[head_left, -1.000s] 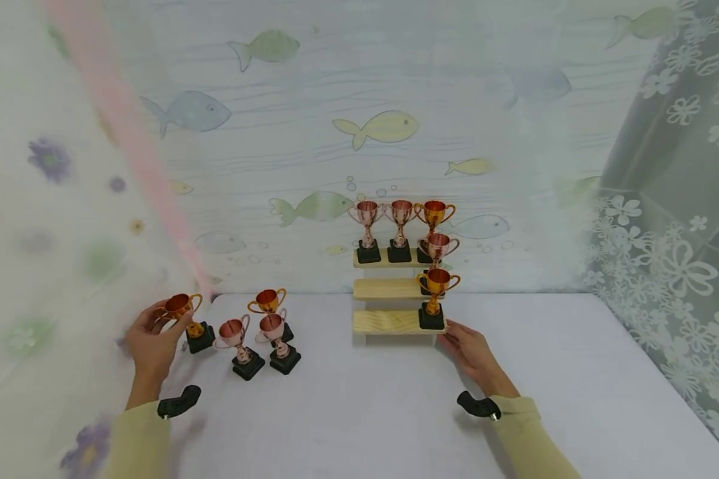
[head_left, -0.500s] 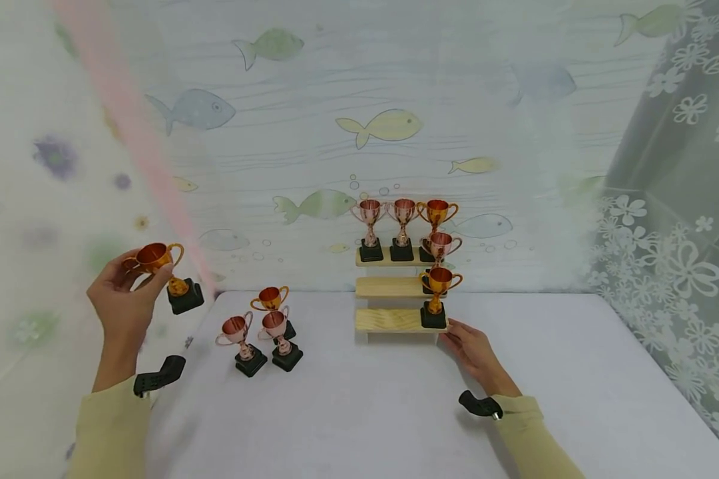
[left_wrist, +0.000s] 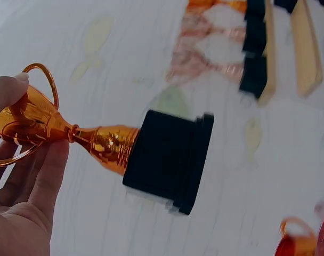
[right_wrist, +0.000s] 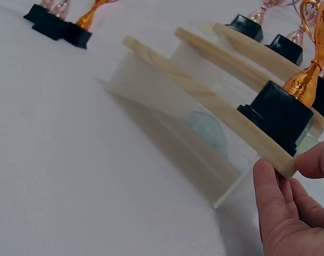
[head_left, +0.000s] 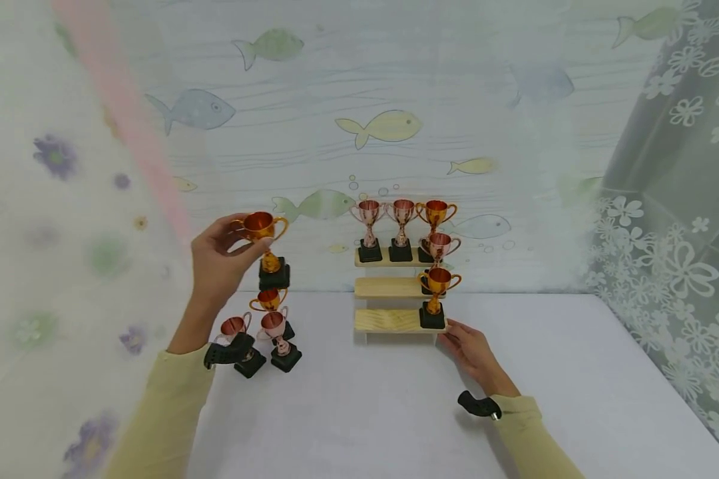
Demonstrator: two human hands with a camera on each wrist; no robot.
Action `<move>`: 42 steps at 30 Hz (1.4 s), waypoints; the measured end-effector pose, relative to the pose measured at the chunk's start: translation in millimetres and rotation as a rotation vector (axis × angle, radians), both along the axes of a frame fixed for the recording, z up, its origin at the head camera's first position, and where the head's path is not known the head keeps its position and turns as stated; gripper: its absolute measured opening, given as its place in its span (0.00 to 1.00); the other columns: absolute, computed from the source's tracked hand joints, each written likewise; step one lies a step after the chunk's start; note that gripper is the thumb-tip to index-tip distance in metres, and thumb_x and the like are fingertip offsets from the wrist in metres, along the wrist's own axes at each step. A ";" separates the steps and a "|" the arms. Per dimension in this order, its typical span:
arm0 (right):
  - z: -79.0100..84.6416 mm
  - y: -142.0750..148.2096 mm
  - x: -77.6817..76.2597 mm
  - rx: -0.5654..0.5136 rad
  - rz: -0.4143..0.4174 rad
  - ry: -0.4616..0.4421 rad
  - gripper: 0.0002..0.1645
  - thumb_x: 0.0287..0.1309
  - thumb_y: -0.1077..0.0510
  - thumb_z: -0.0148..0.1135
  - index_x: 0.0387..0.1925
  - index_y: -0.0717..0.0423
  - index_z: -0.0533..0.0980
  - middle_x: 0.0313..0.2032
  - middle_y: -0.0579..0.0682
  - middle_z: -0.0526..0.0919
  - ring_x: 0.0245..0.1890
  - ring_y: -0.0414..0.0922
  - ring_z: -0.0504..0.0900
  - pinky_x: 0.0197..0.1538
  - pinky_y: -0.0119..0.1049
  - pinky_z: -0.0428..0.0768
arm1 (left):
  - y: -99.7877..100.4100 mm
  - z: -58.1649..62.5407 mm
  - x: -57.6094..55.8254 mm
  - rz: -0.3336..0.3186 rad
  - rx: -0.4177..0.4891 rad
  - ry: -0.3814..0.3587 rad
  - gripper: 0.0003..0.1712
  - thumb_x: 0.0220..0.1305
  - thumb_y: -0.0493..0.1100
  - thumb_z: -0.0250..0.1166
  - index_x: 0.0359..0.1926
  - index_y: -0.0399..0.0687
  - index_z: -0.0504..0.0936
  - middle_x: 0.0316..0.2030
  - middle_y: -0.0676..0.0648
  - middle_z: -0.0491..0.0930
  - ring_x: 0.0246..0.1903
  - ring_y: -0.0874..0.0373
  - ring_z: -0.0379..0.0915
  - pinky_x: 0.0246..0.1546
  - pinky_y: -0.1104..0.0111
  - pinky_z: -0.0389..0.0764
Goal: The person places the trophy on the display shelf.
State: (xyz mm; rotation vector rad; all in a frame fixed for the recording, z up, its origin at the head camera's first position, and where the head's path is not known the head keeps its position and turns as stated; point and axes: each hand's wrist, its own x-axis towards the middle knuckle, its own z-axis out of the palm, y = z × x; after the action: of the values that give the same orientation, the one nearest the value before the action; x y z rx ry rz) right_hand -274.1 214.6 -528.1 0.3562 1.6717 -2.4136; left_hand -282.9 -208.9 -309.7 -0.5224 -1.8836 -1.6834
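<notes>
My left hand (head_left: pixel 218 266) grips a gold trophy cup (left_wrist: pixel 164 160) by its bowl, upright with its black base hanging above the table. In the left wrist view the thumb and fingers lie round the bowl and below it. My right hand (head_left: pixel 473 352) pinches the right end of the lowest board of a three-tier wooden shelf (head_left: pixel 386 320), thumb at the end and fingers underneath. On that board's right end stands a gold trophy (head_left: pixel 437 286). A pink trophy (head_left: pixel 440 247) is behind it on the middle tier. Two pink trophies and a gold trophy (head_left: pixel 436 213) line the top tier.
On the table's left, below my raised left hand, stand a gold trophy (head_left: pixel 268 301) and two pink trophies, one (head_left: pixel 273 324) in front of it and one (head_left: pixel 234 326) partly hidden by the wrist strap. A fish-patterned curtain (head_left: pixel 311 146) hangs behind the white table (head_left: pixel 359 406).
My left hand has lifted the gold trophy from the table at the left, then carried it rightward above the other trophies. My right hand stays at the shelf.
</notes>
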 end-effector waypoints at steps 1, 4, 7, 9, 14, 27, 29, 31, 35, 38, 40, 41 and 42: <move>-0.4 -0.1 -0.1 0.001 -0.003 -0.003 0.33 0.78 0.62 0.44 0.77 0.70 0.50 0.76 0.66 0.55 0.47 0.33 0.80 0.61 0.28 0.79 | 8.8 -1.1 -1.2 -0.037 -0.023 -0.021 0.24 0.58 0.28 0.73 0.56 0.32 0.80 0.47 0.52 0.83 0.45 0.60 0.82 0.46 0.76 0.85; -1.6 -0.1 -0.4 0.000 -0.007 -0.010 0.33 0.78 0.62 0.44 0.77 0.69 0.51 0.76 0.65 0.56 0.48 0.34 0.80 0.60 0.28 0.79 | 33.3 -6.3 -5.1 -0.122 -0.079 -0.080 0.25 0.60 0.30 0.73 0.59 0.33 0.79 0.49 0.49 0.82 0.47 0.61 0.82 0.48 0.74 0.85; -1.8 -0.4 -0.2 0.003 -0.004 -0.007 0.33 0.78 0.62 0.45 0.77 0.69 0.51 0.76 0.65 0.56 0.49 0.35 0.80 0.61 0.28 0.79 | 55.3 -13.9 -8.0 -0.162 -0.108 -0.127 0.26 0.60 0.31 0.73 0.59 0.34 0.79 0.52 0.43 0.82 0.47 0.60 0.82 0.49 0.73 0.85; -1.6 0.3 0.3 0.010 0.001 -0.003 0.33 0.78 0.62 0.44 0.77 0.70 0.50 0.76 0.66 0.55 0.50 0.35 0.79 0.62 0.29 0.78 | 69.0 -20.7 -9.0 -0.169 -0.132 -0.155 0.26 0.60 0.32 0.74 0.59 0.36 0.80 0.53 0.40 0.82 0.47 0.59 0.82 0.49 0.73 0.85; 0.7 3.0 1.5 0.007 -0.001 -0.008 0.33 0.78 0.62 0.43 0.77 0.69 0.50 0.76 0.65 0.55 0.50 0.35 0.79 0.62 0.29 0.78 | 100.1 -44.3 -13.8 -0.204 -0.161 -0.241 0.26 0.59 0.34 0.75 0.58 0.38 0.81 0.53 0.38 0.83 0.49 0.49 0.82 0.47 0.71 0.86; 0.2 2.8 0.7 0.007 -0.002 -0.008 0.33 0.78 0.62 0.43 0.77 0.69 0.50 0.77 0.65 0.55 0.54 0.38 0.77 0.61 0.28 0.79 | 160.6 -75.8 -50.1 -0.219 -0.126 -0.263 0.26 0.59 0.36 0.76 0.58 0.36 0.81 0.49 0.36 0.83 0.48 0.45 0.83 0.51 0.57 0.87; 0.1 2.0 0.2 0.015 -0.001 -0.001 0.33 0.78 0.62 0.44 0.77 0.70 0.51 0.76 0.65 0.56 0.54 0.38 0.77 0.60 0.28 0.80 | 167.5 -76.6 -56.6 -0.218 -0.129 -0.261 0.26 0.59 0.37 0.76 0.58 0.37 0.81 0.49 0.37 0.83 0.47 0.45 0.83 0.48 0.60 0.87; 0.6 1.1 -0.2 0.024 0.006 0.011 0.33 0.78 0.61 0.44 0.77 0.71 0.51 0.76 0.66 0.55 0.54 0.37 0.78 0.61 0.28 0.79 | 173.4 -78.1 -63.2 -0.207 -0.135 -0.258 0.27 0.59 0.38 0.76 0.58 0.37 0.81 0.48 0.38 0.84 0.46 0.46 0.84 0.45 0.63 0.88; 1.0 0.3 -1.3 0.027 0.013 0.018 0.33 0.78 0.61 0.44 0.76 0.71 0.51 0.76 0.66 0.56 0.54 0.37 0.78 0.62 0.29 0.79 | 183.6 -83.5 -75.2 -0.184 -0.127 -0.267 0.27 0.59 0.40 0.76 0.59 0.38 0.81 0.47 0.39 0.84 0.44 0.47 0.84 0.39 0.69 0.85; 0.6 1.1 -1.7 0.018 0.010 0.016 0.33 0.79 0.61 0.44 0.77 0.71 0.51 0.76 0.67 0.56 0.53 0.37 0.78 0.61 0.28 0.79 | 189.8 -89.2 -82.0 -0.170 -0.091 -0.285 0.27 0.60 0.40 0.76 0.59 0.38 0.80 0.46 0.38 0.83 0.43 0.47 0.83 0.36 0.70 0.82; 0.1 1.5 -1.7 0.014 0.009 0.019 0.33 0.78 0.61 0.44 0.76 0.72 0.50 0.76 0.67 0.56 0.52 0.36 0.79 0.61 0.28 0.79 | 193.3 -92.2 -84.6 -0.161 -0.056 -0.293 0.28 0.59 0.40 0.76 0.59 0.38 0.80 0.46 0.38 0.83 0.43 0.46 0.83 0.35 0.70 0.82; 0.1 1.4 -1.5 0.013 0.009 0.022 0.33 0.78 0.62 0.43 0.76 0.72 0.51 0.76 0.67 0.56 0.51 0.35 0.79 0.61 0.28 0.79 | 194.9 -93.7 -85.8 -0.153 -0.047 -0.294 0.28 0.59 0.40 0.77 0.59 0.38 0.80 0.46 0.38 0.83 0.44 0.46 0.83 0.35 0.70 0.82; -0.3 1.6 -1.5 0.010 0.011 0.024 0.33 0.78 0.62 0.43 0.76 0.72 0.50 0.76 0.67 0.55 0.51 0.35 0.79 0.61 0.28 0.79 | 196.4 -95.0 -86.9 -0.148 -0.045 -0.294 0.28 0.59 0.40 0.77 0.59 0.38 0.80 0.46 0.38 0.83 0.44 0.45 0.83 0.35 0.71 0.81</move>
State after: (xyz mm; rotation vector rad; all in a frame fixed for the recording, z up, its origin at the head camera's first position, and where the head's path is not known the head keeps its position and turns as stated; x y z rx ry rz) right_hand -275.6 216.2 -528.4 0.3201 1.6919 -2.4118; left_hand -369.8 -12.5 -404.7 -0.4613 -2.1388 -1.9041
